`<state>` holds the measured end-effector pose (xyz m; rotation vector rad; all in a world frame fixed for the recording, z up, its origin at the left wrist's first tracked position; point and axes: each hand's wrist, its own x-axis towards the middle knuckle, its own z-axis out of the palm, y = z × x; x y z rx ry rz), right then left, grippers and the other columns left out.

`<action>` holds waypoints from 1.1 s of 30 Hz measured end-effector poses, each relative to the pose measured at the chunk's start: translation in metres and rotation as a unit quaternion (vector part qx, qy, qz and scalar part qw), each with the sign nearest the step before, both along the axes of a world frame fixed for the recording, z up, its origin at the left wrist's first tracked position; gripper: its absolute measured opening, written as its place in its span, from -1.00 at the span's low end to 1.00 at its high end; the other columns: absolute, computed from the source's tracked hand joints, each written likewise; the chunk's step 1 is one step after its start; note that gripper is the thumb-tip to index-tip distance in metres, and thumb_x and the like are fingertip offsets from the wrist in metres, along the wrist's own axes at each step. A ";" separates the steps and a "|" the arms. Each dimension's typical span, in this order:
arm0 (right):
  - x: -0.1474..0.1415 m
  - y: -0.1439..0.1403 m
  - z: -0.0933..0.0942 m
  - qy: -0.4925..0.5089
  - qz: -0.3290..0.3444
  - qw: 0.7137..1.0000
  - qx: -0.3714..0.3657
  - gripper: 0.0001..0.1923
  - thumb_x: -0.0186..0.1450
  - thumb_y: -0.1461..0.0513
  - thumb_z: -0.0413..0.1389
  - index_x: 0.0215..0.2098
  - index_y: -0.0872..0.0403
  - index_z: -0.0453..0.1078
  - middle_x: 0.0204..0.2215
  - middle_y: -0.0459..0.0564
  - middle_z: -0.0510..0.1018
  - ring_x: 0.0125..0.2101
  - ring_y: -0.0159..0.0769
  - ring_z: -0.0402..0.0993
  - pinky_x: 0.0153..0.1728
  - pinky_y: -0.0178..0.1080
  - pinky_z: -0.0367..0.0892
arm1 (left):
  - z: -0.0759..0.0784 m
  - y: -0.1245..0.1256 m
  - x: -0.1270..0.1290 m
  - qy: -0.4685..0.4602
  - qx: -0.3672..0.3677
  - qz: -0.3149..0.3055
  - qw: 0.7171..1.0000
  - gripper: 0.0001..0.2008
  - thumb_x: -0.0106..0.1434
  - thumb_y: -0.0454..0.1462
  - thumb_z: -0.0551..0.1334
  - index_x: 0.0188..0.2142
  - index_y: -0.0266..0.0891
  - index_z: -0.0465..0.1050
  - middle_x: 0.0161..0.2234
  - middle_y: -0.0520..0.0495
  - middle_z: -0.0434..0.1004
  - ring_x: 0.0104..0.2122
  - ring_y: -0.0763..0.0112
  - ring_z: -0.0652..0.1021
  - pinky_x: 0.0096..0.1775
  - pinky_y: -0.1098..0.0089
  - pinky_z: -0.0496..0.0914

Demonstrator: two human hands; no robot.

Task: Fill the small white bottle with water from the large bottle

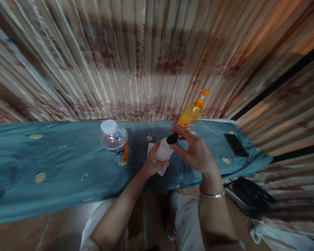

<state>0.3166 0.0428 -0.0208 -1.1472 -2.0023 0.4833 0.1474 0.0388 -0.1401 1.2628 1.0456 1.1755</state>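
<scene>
My left hand is wrapped around a small whitish, see-through bottle, tilted over the table. On the bottle sits a black cap. My right hand has its thumb and fingers around this cap; the exact contact is hard to make out. Partly hidden behind my right fingers stands a pump bottle of yellow-orange liquid with an orange pump head. Beneath the small bottle lies a white sheet or tissue, mostly covered by my left hand.
A clear plastic jar with a white lid stands left of my hands. A black phone lies at the right on the blue-green tablecloth. Pleated curtains hang behind the table. A dark bag is on the floor at right.
</scene>
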 end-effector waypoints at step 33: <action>0.001 0.002 0.000 0.004 0.034 0.999 -0.019 -0.53 0.31 0.24 0.24 0.20 0.00 0.49 0.07 0.06 0.69 -0.01 -0.09 0.66 0.08 -0.03 0.54 | 0.009 -0.001 0.001 0.013 0.006 0.019 1.000 -0.18 -0.09 -0.37 0.47 0.22 -0.17 0.38 -0.07 -0.06 0.65 -0.09 0.15 0.63 -0.03 0.19 0.53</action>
